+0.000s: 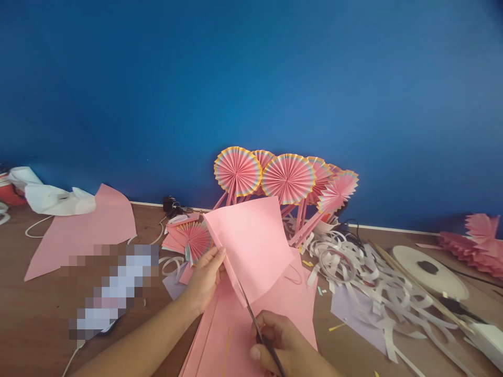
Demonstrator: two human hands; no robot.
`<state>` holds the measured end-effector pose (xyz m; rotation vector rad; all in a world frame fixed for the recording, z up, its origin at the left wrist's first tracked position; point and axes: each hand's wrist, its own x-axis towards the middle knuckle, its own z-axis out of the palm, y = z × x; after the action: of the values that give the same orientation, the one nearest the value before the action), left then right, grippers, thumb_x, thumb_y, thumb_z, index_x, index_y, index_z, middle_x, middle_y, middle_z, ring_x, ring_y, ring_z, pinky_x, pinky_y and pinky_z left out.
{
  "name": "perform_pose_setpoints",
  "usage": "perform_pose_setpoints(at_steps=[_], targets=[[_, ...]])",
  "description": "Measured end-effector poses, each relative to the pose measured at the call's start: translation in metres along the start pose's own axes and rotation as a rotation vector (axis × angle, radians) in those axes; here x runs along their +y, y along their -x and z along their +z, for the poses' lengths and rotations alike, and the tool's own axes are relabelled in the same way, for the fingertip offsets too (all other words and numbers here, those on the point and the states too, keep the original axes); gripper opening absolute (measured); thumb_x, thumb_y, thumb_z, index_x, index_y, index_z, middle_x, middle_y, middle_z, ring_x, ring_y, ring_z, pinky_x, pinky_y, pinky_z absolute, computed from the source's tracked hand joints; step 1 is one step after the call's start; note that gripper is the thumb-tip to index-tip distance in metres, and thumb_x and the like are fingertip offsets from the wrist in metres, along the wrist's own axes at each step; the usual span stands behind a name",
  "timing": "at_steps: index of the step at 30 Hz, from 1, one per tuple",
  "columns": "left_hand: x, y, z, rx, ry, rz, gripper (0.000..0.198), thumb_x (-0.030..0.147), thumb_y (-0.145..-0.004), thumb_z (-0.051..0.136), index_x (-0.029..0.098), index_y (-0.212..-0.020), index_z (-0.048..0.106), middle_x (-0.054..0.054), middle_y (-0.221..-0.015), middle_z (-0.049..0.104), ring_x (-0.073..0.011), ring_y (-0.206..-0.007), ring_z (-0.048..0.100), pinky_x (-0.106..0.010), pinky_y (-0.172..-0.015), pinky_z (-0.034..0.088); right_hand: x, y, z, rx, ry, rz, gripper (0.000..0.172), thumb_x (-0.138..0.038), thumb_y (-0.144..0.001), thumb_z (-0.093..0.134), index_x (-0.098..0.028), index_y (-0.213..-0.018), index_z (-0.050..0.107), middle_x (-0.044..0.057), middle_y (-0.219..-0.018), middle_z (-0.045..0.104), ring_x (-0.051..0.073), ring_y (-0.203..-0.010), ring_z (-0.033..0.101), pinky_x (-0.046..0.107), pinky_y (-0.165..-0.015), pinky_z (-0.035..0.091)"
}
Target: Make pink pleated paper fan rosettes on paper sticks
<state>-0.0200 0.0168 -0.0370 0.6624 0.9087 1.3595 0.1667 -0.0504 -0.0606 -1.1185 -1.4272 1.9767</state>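
My left hand (pixel 207 275) pinches the left edge of a pink paper sheet (pixel 251 246), which is tilted up in front of me and folded along that edge. In my right hand (pixel 281 343) is a pair of scissors (pixel 261 335), its blades at the lower left corner of the sheet, along the fold. Part of the scissors' handle is hidden by my fingers. Beneath both hands lies a stack of pink paper (pixel 220 330).
Pleated paper fans on sticks (pixel 288 178) stand against the blue wall. Curled white paper strips (pixel 377 283) and a round white disc (pixel 430 272) are on the right. Leftward lie a pink sheet (pixel 90 230), crumpled white paper (pixel 58 199) and a pixelated device with a cable.
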Motion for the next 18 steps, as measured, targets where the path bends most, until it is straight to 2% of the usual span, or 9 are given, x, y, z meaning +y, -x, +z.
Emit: perform_pose_setpoints(at_steps=[7, 12, 18], targets=[[-0.0009, -0.001, -0.0012, -0.002, 0.009, -0.013, 0.034, 0.042, -0.068, 0.075, 0.016, -0.088, 0.068, -0.006, -0.093, 0.074, -0.0226, -0.092, 0.066, -0.03, -0.078, 0.049, 0.0039, -0.0015, 0.0, 0.016, 0.002, -0.005, 0.049, -0.056, -0.065, 0.074, -0.019, -0.075, 0.044, -0.012, -0.052, 0.039, 0.001, -0.039, 0.03, 0.016, -0.038, 0.025], [-0.001, -0.0012, -0.0005, -0.012, 0.039, -0.019, 0.033, 0.042, -0.068, 0.076, 0.016, -0.088, 0.068, -0.006, -0.093, 0.074, -0.0227, -0.092, 0.067, -0.032, -0.082, 0.049, 0.0043, -0.0032, -0.001, 0.004, 0.025, 0.024, 0.049, -0.056, -0.063, 0.075, -0.019, -0.076, 0.045, -0.011, -0.052, 0.042, 0.003, -0.039, 0.038, 0.016, -0.038, 0.027], [0.0001, -0.0009, 0.0, -0.01, 0.043, -0.056, 0.036, 0.043, -0.065, 0.077, 0.016, -0.087, 0.068, -0.006, -0.088, 0.074, -0.0225, -0.086, 0.068, -0.033, -0.079, 0.051, 0.0009, -0.0005, 0.0009, 0.019, 0.015, 0.017, 0.051, -0.059, -0.063, 0.074, -0.019, -0.075, 0.044, -0.012, -0.053, 0.04, 0.002, -0.038, 0.033, 0.017, -0.037, 0.026]])
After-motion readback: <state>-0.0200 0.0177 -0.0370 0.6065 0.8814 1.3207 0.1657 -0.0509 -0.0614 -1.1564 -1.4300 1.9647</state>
